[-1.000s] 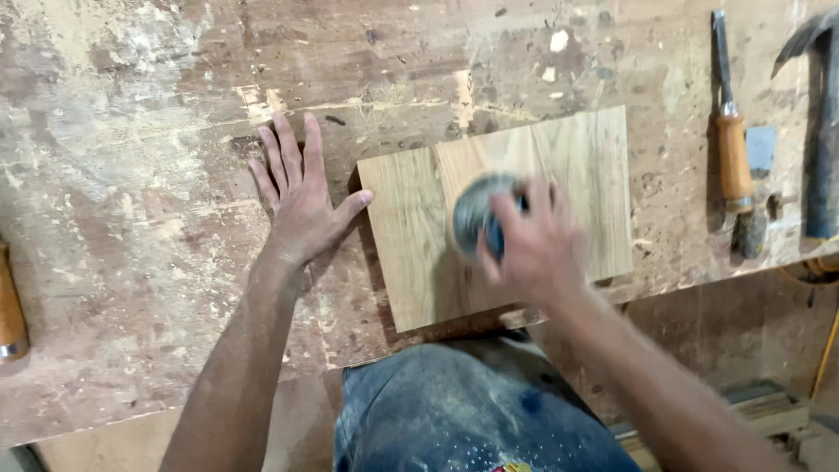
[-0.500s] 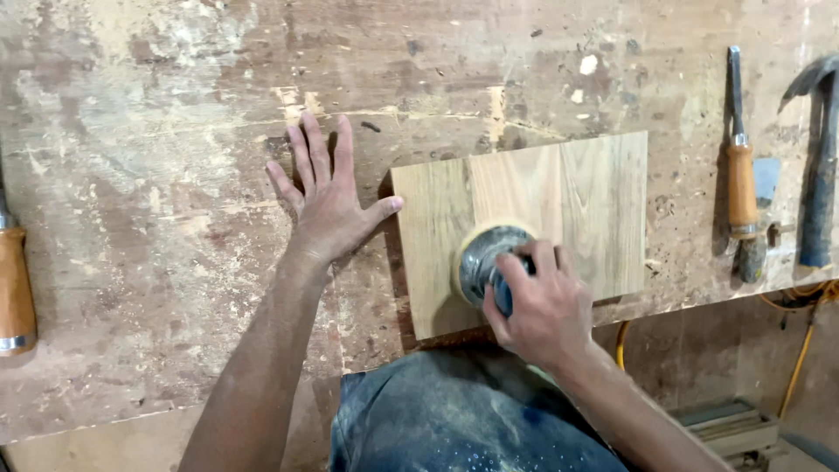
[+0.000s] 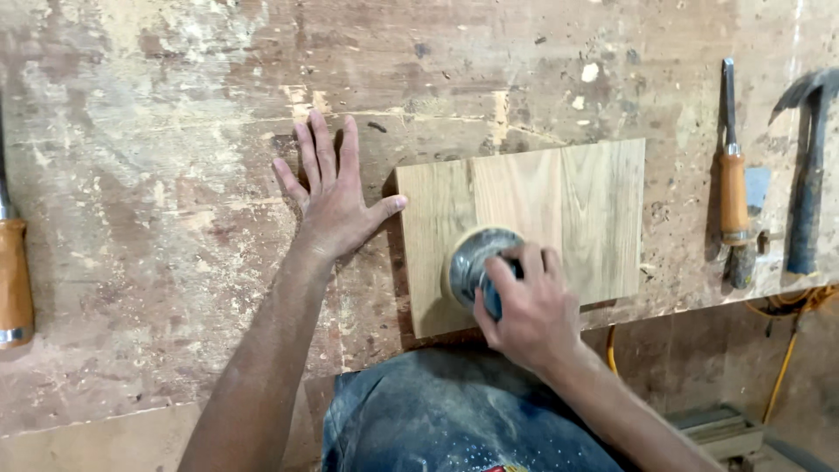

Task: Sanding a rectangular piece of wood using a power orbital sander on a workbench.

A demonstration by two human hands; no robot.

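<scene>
My right hand point(image 3: 524, 310) has slid the sander point(image 3: 476, 267) toward the board's point(image 3: 559, 210) seven-o'clock corner, gripping it; my left hand point(image 3: 332, 197), flat, fingers spread, braces at nine o'clock. Most of the board looks unsanded.

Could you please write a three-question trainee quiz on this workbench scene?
1. True or false: the left hand lies flat on the bench, its thumb at the board's left edge.
2. What does the right hand grip? A) a hammer B) a round sander C) a chisel
3. Fill in: right of the board lie a wooden-handled chisel and a ____.

Key:
1. True.
2. B, the sander, which sits on the board's near left part.
3. Hammer, at the picture's right edge.
</scene>
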